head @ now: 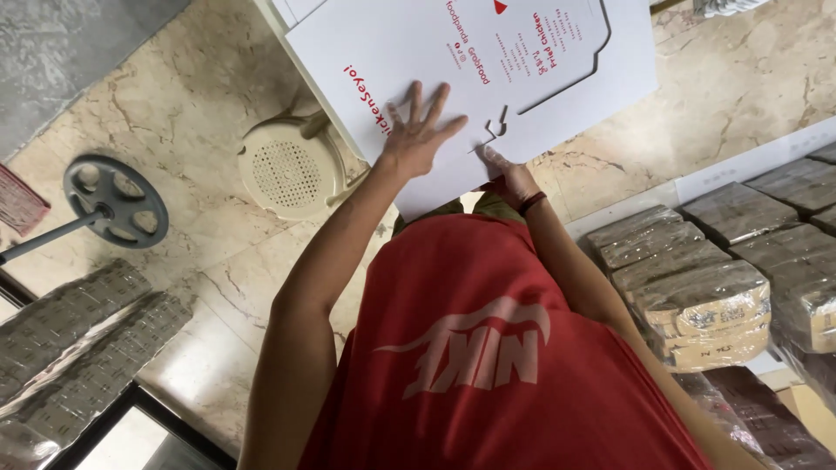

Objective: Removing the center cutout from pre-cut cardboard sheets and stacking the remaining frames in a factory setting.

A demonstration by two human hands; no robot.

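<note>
Nearest the camera is the person's red shirt (496,348), and both arms reach forward from it to a large flat sheet of white die-cut cardboard (557,83) with red print, an unfolded box blank that lies across the worktop (277,19) and hangs over its near edge. The left hand (416,139) lies on the sheet with the palm down and the fingers spread wide, so its grip is fully open and closed on nothing, only pressing the board flat. The right hand (509,174) is at the near edge of the sheet beside a cut tab and slot; its fingers curl at the edge, but whether they pinch the board or only touch it I cannot tell. Judged from how it lies, the folding has barely begun: the blank is flat, no wall stands up, no tab is seated, and every crease is left to make. To the right, near the person, rows of plastic-wrapped bundles of brown flat stock (697,296) sit close together. To the left, more wrapped bundles (78,331) lie by a dark frame. Beyond is a beige marbled stone floor (200,218), where a cream plastic stool (292,165) stands under the sheet's edge and a grey wheel-shaped metal base on a rod (113,200) lies further left.
</note>
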